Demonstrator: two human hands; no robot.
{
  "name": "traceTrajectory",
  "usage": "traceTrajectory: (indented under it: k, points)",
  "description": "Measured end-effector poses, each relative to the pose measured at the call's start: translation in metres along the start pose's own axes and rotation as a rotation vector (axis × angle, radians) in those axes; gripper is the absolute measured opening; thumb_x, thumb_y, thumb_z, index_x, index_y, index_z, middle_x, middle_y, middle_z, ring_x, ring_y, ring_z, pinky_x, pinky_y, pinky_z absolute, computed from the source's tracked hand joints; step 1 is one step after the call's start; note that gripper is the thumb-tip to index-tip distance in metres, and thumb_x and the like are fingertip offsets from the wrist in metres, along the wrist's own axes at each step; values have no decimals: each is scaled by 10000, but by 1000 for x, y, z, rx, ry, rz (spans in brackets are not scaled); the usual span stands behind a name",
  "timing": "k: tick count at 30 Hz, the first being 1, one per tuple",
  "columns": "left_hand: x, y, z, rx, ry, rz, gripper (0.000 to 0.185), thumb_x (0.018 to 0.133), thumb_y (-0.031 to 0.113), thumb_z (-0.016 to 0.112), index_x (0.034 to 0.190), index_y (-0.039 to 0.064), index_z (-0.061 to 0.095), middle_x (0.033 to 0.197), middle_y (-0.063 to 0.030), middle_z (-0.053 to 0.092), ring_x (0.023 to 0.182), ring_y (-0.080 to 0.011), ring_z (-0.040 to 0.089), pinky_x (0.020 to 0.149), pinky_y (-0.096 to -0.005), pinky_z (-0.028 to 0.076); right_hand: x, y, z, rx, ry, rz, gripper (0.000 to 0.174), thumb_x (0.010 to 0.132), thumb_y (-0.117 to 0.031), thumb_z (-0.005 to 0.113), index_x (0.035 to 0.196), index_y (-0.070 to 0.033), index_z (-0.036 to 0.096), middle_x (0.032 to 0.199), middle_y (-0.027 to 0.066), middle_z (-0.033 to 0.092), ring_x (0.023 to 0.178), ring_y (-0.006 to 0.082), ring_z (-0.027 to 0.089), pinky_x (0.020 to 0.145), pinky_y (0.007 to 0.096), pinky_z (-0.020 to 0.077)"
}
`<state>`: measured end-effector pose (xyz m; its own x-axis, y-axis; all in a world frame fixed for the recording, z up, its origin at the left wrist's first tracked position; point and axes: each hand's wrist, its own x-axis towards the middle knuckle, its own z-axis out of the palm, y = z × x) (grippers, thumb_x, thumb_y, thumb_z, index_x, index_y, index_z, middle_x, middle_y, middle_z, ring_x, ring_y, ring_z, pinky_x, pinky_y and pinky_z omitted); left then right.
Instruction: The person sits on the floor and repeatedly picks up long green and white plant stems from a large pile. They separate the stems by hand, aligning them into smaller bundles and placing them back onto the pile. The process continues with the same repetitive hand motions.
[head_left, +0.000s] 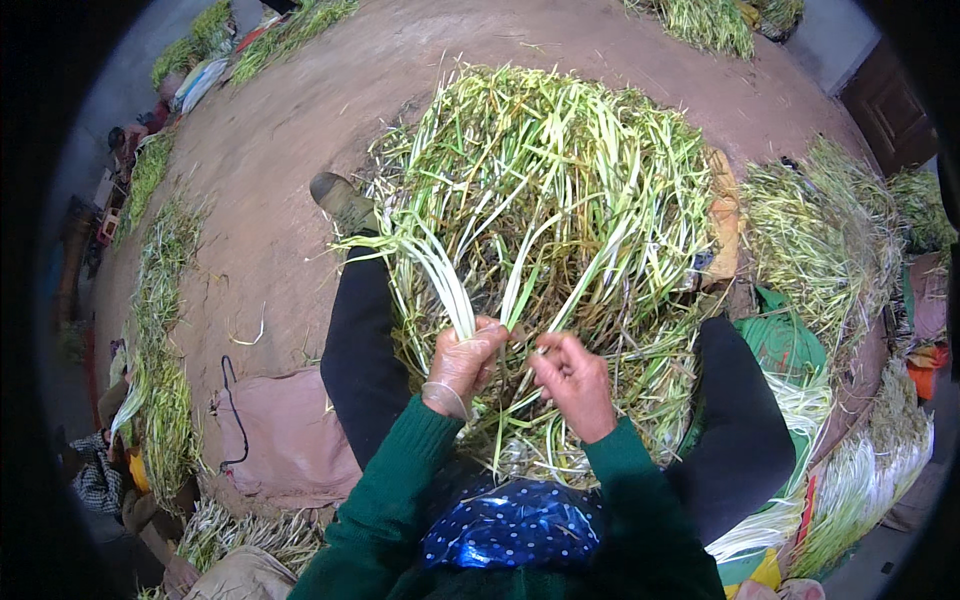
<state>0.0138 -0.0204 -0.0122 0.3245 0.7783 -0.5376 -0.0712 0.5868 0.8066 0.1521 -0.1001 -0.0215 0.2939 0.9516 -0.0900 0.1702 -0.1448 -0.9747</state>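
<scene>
My left hand (465, 364), in a thin clear glove with a band at the wrist, grips a bunch of long white-stemmed leafy stalks (442, 281). These look like blanched chives, with pale green tips pointing up and left. Another stalk (514, 300) rises by its thumb and fingertips. Close by on the right, my right hand (574, 382) has curled fingers, with thumb and forefinger pinched at the lower end of a pale stalk (592, 274). Between my spread legs and beyond them lies a large heap of the same stalks (555, 150), mixed with brown, withered leaves.
A pink sack (292, 435) with a dark cord lies left. Trimmed white stalks (787, 420) and a green sack (784, 345) sit by my right knee. More piles (825, 225) lie right, others (165, 337) left. Another person (105, 465) is at the left edge.
</scene>
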Motion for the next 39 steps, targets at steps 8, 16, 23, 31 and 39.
traceTrajectory:
  k: [8,16,23,31,39]
  points:
    - [0,6,-4,-56,-16,-37,119,807,170,618,808,58,577,518,45,442,363,-34,334,319,-190,226,14,-2,6,535,-180,260,129,862,-158,552,894,-34,570,556,-2,516,415,57,463,374,185,378]
    - [21,49,-51,-189,-122,147,209,884,249,510,888,42,546,425,59,309,322,-54,236,348,-207,200,-94,70,-44,-778,-791,-49,235,867,-275,451,846,-69,563,654,149,569,547,337,552,521,429,451]
    - [5,46,-47,-217,-241,112,203,882,246,510,883,45,533,424,49,327,318,-57,245,332,-214,189,22,-25,8,-281,-373,-62,279,905,-173,433,1144,-36,469,538,104,552,451,199,563,408,344,451]
    - [23,59,-93,-298,-79,270,207,900,276,496,899,71,531,464,92,382,338,-13,296,323,-169,212,-12,60,15,-678,-372,-320,151,872,-201,507,801,-77,557,518,87,523,409,199,526,388,343,450]
    - [26,76,-98,-518,-242,328,185,953,199,379,986,62,499,548,32,461,352,-34,319,323,-189,271,-6,28,-30,-687,-125,-93,246,830,-266,590,968,-64,560,483,108,533,433,235,562,417,369,461]
